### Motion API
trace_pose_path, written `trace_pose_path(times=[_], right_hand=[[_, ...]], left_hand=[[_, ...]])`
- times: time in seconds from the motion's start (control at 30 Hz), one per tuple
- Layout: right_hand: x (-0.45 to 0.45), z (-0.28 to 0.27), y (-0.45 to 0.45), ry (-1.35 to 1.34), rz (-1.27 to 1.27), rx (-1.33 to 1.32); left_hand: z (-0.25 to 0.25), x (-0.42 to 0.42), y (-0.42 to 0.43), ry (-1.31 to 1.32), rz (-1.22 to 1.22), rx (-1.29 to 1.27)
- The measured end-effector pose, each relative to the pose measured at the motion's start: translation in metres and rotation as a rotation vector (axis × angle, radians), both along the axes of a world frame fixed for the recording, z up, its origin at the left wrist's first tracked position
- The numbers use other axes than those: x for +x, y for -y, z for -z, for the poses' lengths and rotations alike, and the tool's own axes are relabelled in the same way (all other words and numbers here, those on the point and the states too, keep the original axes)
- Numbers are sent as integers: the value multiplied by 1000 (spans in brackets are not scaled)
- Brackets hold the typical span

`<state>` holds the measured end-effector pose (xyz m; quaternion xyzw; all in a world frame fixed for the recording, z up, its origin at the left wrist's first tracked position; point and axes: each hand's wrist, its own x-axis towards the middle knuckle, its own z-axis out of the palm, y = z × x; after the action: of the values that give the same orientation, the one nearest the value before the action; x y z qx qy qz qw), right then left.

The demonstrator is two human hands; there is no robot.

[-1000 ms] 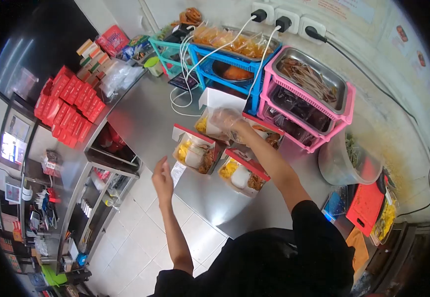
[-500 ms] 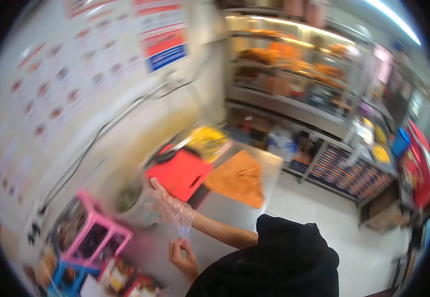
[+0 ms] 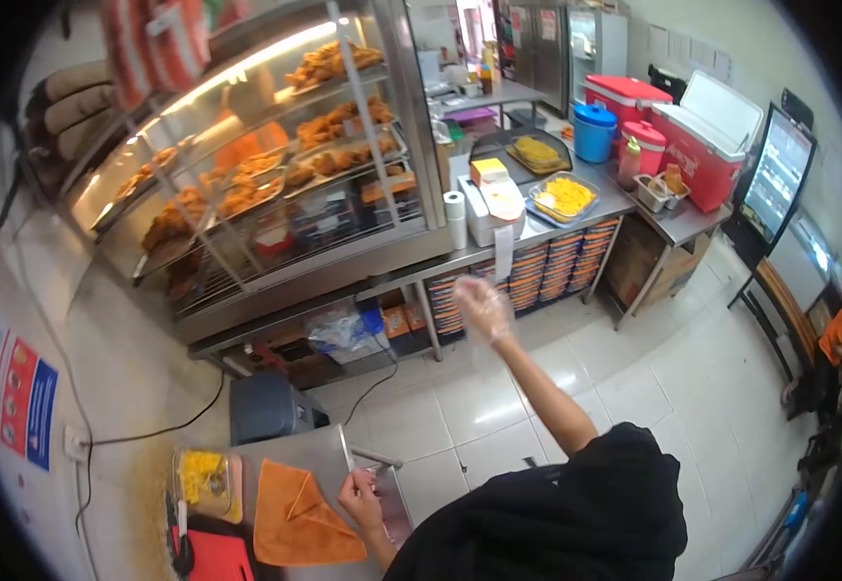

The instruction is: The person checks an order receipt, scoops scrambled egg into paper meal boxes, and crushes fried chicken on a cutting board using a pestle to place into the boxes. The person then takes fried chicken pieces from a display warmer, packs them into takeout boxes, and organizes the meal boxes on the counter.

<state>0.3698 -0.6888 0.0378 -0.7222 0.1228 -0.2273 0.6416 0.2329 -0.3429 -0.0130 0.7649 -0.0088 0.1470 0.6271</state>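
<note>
My right hand [image 3: 485, 310], in a clear plastic glove, reaches out above the tiled floor in front of the counter. Its fingers are loosely bent and slightly blurred, and no object shows in them. My left hand [image 3: 361, 498] is bare, with its fingers curled in by the edge of the metal table [image 3: 312, 447]. Whatever it may hold is hidden. Nearest to it lies an orange cloth [image 3: 300, 518], spread on the table. Beside the cloth are a clear container of yellow food [image 3: 204, 481] and a red cutting board [image 3: 213, 558].
A lit display cabinet [image 3: 275, 165] holds trays of fried food. Along the counter stand a white receipt printer [image 3: 489, 208], a tray of yellow food [image 3: 564, 197], a blue bucket [image 3: 594, 131] and red coolers [image 3: 697, 145]. A grey bin [image 3: 271, 407] is on the floor.
My view has swung right, from the wall and metal table toward the cabinet and counter. The gloved right hand has moved away from the red board, apart from my left hand.
</note>
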Motion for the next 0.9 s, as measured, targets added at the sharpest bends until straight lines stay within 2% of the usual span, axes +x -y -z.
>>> trace_pose_path(times=[0.07,0.17,0.27,0.3,0.4,0.47,0.53,0.57,0.67,0.73,0.77,0.8,0.87,0.9], right_hand=[[26,-1,57,-150,262,-231],[98,35,140,-315,426,-939],[162,43,196,-371,520,-1074],[187,63,223,-372,583,-1341],[220,76,268,-143,715,-1647],[235,66,290,-228,535,-1595],[235,47,299,-323,357,-1511],[234,35,309,-69,436,-1593],[214,-60,311,147,339,-1480],[201,-111,313,177,179,-1246],[188,-142,303,29,111,-1137],[179,-159,300,10,145,-1202],[161,-190,291,-15,-5,-850],[156,-202,289,12,-62,-832]], left_hand=[[1,31,22,-90,39,-109],[19,89,49,-129,42,-109],[36,159,76,-157,77,-55],[40,188,89,-123,114,-26],[11,264,148,-85,210,38],[-9,313,195,-65,325,-25],[-34,357,242,21,471,30],[-46,375,266,52,516,74],[-92,415,341,261,653,163],[-120,432,385,429,756,243],[-136,434,406,526,731,265],[-148,432,423,621,700,288],[-154,424,444,540,825,276],[-156,419,450,498,881,269]])
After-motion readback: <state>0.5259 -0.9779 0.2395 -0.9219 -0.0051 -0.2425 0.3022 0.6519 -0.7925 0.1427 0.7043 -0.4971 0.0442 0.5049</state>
